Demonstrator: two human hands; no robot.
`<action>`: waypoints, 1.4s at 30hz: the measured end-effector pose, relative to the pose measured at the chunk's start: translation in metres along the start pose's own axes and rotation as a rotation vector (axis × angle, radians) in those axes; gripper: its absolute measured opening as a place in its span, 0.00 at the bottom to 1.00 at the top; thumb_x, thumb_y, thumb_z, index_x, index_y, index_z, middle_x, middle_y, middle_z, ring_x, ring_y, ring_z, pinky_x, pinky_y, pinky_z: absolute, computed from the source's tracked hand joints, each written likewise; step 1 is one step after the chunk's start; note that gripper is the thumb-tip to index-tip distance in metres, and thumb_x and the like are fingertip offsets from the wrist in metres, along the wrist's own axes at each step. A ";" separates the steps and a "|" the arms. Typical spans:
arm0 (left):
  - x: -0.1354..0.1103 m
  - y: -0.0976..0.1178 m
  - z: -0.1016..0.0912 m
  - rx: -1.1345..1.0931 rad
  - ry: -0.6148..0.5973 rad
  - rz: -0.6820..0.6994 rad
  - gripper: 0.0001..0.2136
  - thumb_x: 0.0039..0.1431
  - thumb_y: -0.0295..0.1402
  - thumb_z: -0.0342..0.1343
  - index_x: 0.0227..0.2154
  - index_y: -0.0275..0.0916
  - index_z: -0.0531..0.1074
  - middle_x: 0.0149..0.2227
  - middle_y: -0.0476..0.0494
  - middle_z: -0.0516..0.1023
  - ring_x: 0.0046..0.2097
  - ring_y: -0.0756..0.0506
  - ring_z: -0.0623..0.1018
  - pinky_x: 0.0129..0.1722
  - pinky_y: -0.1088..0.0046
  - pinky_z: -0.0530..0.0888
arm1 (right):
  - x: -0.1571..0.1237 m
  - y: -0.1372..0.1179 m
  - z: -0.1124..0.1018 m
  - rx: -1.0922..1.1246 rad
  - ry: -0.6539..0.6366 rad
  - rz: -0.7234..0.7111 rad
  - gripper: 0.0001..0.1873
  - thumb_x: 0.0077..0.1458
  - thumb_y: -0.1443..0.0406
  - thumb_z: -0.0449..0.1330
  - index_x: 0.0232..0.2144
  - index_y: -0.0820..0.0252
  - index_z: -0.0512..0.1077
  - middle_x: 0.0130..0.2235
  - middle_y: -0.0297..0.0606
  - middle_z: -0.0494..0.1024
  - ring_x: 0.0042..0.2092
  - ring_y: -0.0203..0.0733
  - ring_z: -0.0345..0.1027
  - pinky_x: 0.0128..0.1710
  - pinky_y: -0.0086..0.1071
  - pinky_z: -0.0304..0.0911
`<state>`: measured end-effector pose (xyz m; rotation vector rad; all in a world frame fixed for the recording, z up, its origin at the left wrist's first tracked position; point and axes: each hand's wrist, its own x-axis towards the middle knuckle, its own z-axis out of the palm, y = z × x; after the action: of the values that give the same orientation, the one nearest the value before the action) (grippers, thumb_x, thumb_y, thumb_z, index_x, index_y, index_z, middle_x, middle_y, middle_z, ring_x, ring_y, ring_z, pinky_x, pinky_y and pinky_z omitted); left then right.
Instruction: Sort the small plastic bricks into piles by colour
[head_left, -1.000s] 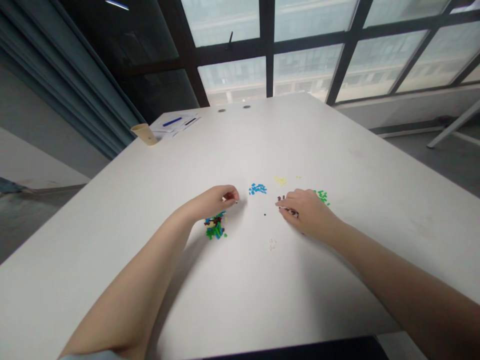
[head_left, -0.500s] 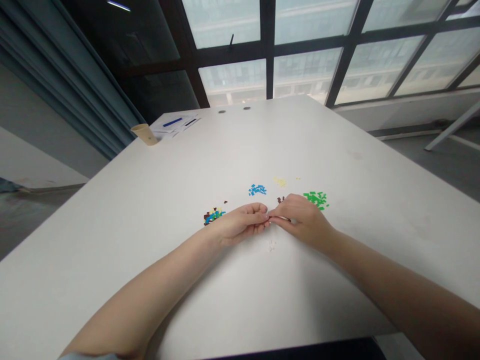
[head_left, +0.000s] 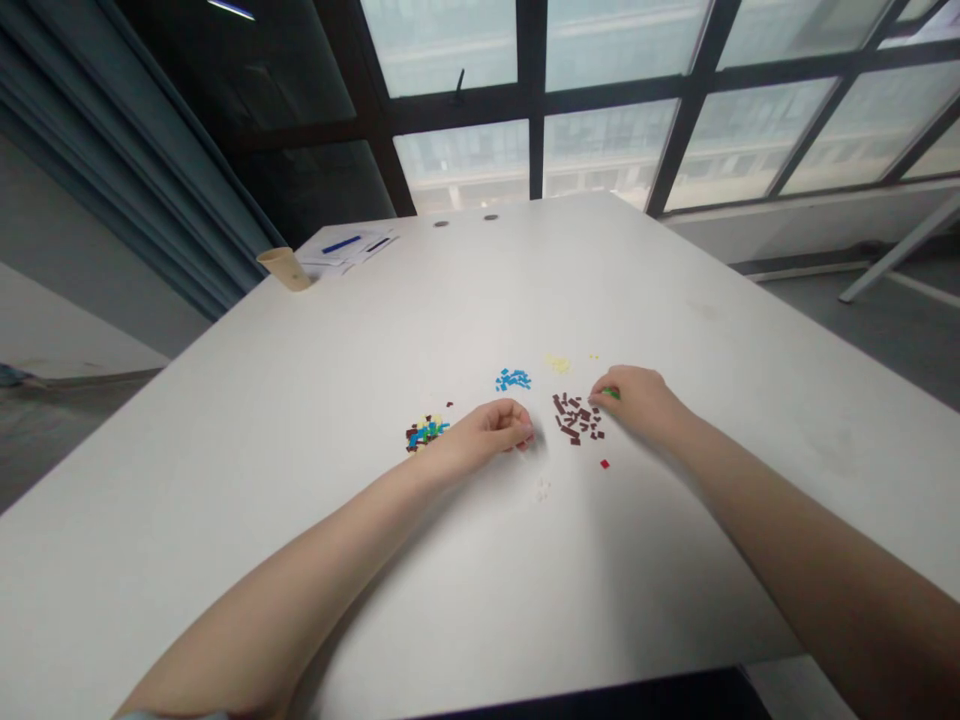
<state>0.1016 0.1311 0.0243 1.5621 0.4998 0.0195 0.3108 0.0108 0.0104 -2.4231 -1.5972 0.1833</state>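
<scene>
My left hand (head_left: 504, 427) is closed, its fingers curled together just above the table. Whatever it holds is hidden inside the fingers. My right hand (head_left: 639, 397) is pinched at the upper right edge of a spread of dark brown flat pieces (head_left: 577, 418); I cannot make out anything between its fingertips. Some green pieces (head_left: 611, 393) show beside its fingers, and the hand covers the others. Below the brown pieces lies a single red piece (head_left: 605, 464). A mixed-colour pile (head_left: 425, 434) sits beside my left wrist, with one brown piece above it.
Blue pieces (head_left: 514, 380) and pale yellow pieces (head_left: 559, 364) lie beyond my hands. A few faint whitish pieces (head_left: 543, 489) are nearer me. A tan paper cup (head_left: 285, 270) and papers (head_left: 352, 249) with a blue pen (head_left: 341, 244) are at the table's far left.
My right hand has moved right, away from my left fingers, to the edge of the brown pieces. Those pieces and the red one now show; the green pieces are mostly covered.
</scene>
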 end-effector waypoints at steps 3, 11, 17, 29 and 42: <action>0.001 -0.005 0.002 0.079 -0.063 0.021 0.05 0.52 0.32 0.53 0.28 0.36 0.65 0.24 0.50 0.68 0.29 0.52 0.69 0.31 0.77 0.63 | -0.001 -0.005 0.003 -0.032 -0.028 0.012 0.11 0.52 0.62 0.53 0.28 0.56 0.76 0.32 0.36 0.76 0.36 0.41 0.66 0.34 0.33 0.50; -0.001 0.001 -0.009 0.267 -0.041 0.060 0.06 0.54 0.34 0.50 0.29 0.37 0.66 0.28 0.48 0.71 0.32 0.51 0.71 0.33 0.75 0.67 | -0.003 -0.011 -0.004 -0.099 -0.042 -0.025 0.15 0.54 0.62 0.51 0.23 0.55 0.75 0.28 0.36 0.76 0.34 0.40 0.65 0.31 0.32 0.44; -0.010 0.021 -0.066 0.846 0.382 0.069 0.10 0.54 0.35 0.46 0.35 0.38 0.69 0.33 0.45 0.74 0.34 0.47 0.72 0.35 0.71 0.67 | -0.004 -0.010 -0.003 -0.051 -0.011 -0.017 0.14 0.55 0.65 0.49 0.28 0.55 0.75 0.34 0.37 0.78 0.38 0.42 0.67 0.35 0.33 0.47; 0.002 -0.004 -0.084 1.345 0.363 -0.202 0.10 0.50 0.32 0.48 0.32 0.40 0.72 0.36 0.43 0.76 0.36 0.45 0.74 0.31 0.74 0.66 | -0.012 -0.019 -0.006 0.057 0.163 -0.154 0.12 0.55 0.65 0.49 0.31 0.57 0.74 0.34 0.36 0.78 0.37 0.40 0.68 0.37 0.33 0.51; 0.003 -0.002 -0.061 1.226 0.349 0.140 0.08 0.53 0.30 0.44 0.32 0.37 0.68 0.32 0.43 0.73 0.33 0.48 0.72 0.34 0.74 0.67 | -0.016 -0.027 -0.004 0.139 0.283 -0.298 0.11 0.54 0.66 0.51 0.31 0.59 0.73 0.29 0.36 0.75 0.32 0.37 0.63 0.35 0.31 0.50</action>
<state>0.0849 0.1898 0.0257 2.8224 0.7316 0.1103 0.2811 0.0064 0.0206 -1.9758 -1.7210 -0.0940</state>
